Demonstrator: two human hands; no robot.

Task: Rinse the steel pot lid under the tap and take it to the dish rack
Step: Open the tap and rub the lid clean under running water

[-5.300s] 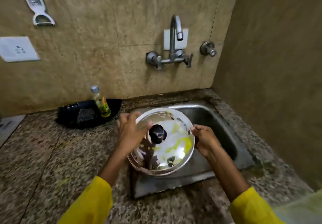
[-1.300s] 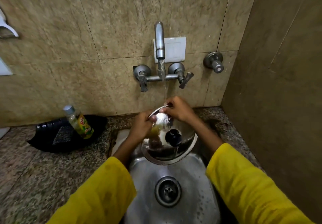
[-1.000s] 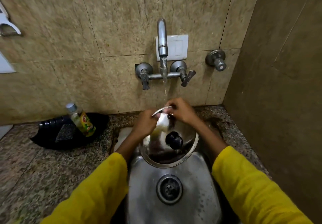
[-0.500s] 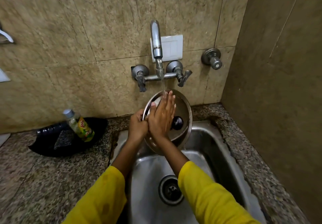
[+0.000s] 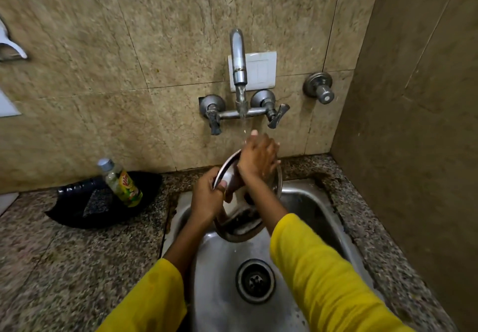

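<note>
The steel pot lid (image 5: 239, 224) stands tilted almost upright over the sink (image 5: 222, 267), under the running tap (image 5: 238, 57). My left hand (image 5: 208, 197) grips its left rim, thumb on the face. My right hand (image 5: 258, 159) lies flat with spread fingers on the lid's upper face, in the stream of water. The hand and wrist hide the lid's black knob almost wholly. No dish rack is in view.
A black tray (image 5: 77, 212) with a small green-labelled bottle (image 5: 121, 183) and a scrub pad sits on the granite counter (image 5: 77, 267) left of the sink. Tap valves (image 5: 212, 110) and a separate knob (image 5: 319, 87) are on the tiled wall. A side wall closes in on the right.
Five seconds ago the soapy lid was held flat over the sink with the tap dry. Now water runs, and my right hand has slid higher across the upright lid's face.
</note>
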